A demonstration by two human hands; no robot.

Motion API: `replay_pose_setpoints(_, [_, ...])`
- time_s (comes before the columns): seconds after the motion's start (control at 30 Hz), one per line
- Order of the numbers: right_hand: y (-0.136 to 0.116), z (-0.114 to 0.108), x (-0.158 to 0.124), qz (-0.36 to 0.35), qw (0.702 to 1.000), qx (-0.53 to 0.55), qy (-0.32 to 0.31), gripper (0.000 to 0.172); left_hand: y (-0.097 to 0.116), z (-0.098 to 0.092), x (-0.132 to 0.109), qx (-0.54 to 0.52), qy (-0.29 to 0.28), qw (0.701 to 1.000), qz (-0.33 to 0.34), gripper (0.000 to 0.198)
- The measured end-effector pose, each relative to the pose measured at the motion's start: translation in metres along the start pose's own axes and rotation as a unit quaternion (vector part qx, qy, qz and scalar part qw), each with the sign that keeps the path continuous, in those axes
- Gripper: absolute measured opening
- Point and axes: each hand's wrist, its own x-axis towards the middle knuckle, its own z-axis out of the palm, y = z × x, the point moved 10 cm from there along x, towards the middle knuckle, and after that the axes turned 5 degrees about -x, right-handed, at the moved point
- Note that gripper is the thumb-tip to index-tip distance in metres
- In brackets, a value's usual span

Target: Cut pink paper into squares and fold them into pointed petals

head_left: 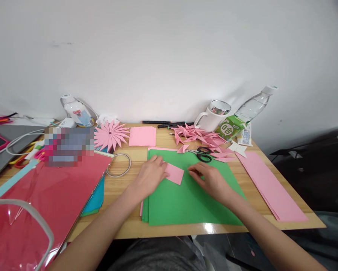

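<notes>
A small pink paper rectangle (175,174) lies at a slant above the stack of green paper sheets (194,207). My left hand (151,173) has its thumb and curled fingers on the left end of the piece, which they partly hide. To the right of it, my right hand (210,178) hovers over the green sheets, thumb and fingertips drawn together, apart from the piece and with nothing visible in them. Black-handled scissors (204,154) rest just beyond the right hand, at the green stack's far edge.
Behind are a pink paper pinwheel (111,133), pink squares (142,136), folded pink pieces (200,136), a white mug (212,116), a green carton (228,128) and a tilted bottle (255,105). Pink strips (270,188) lie right; a red packet (58,192) lies left.
</notes>
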Motion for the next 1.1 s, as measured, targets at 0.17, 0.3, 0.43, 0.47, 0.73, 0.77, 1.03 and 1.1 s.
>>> replay_pose_setpoints(0.17, [-0.008, 0.012, 0.028, 0.075, 0.996, -0.006, -0.037, 0.020, -0.002, -0.005, -0.002, -0.047, 0.029, 0.998, 0.020, 0.027])
replay_pose_setpoints(0.3, [-0.011, 0.020, 0.038, 0.101, 0.990, 0.022, -0.097, 0.008, -0.005, -0.009, -0.006, -0.071, 0.044, 0.996, 0.017, 0.042])
replay_pose_setpoints(0.43, [-0.017, 0.011, 0.050, 0.078, 0.978, 0.190, -0.041, 0.011, -0.028, -0.017, -0.004, -0.189, 0.056, 0.978, -0.068, 0.013])
replay_pose_setpoints(0.47, [-0.019, 0.008, 0.053, 0.075, 0.965, 0.250, -0.010, 0.014, -0.035, -0.016, -0.004, -0.259, 0.053, 0.960, -0.096, 0.017])
replay_pose_setpoints(0.73, [0.000, -0.033, 0.052, 0.080, 0.943, 0.257, 0.196, 0.029, -0.066, 0.014, -0.011, -0.672, 0.078, 0.707, -0.209, 0.042])
replay_pose_setpoints(0.77, [0.007, -0.045, 0.047, 0.083, 0.961, 0.151, 0.215, 0.024, -0.072, 0.012, -0.014, -0.697, 0.118, 0.673, -0.220, 0.041])
replay_pose_setpoints(1.03, [0.047, -0.027, 0.037, 0.064, 0.946, -0.317, 0.018, 0.039, -0.087, -0.010, -0.023, -0.765, 0.239, 0.554, -0.224, 0.033])
replay_pose_setpoints(1.1, [0.044, -0.028, 0.034, 0.056, 0.941, -0.333, 0.018, 0.038, -0.087, -0.012, -0.026, -0.771, 0.250, 0.542, -0.222, 0.031])
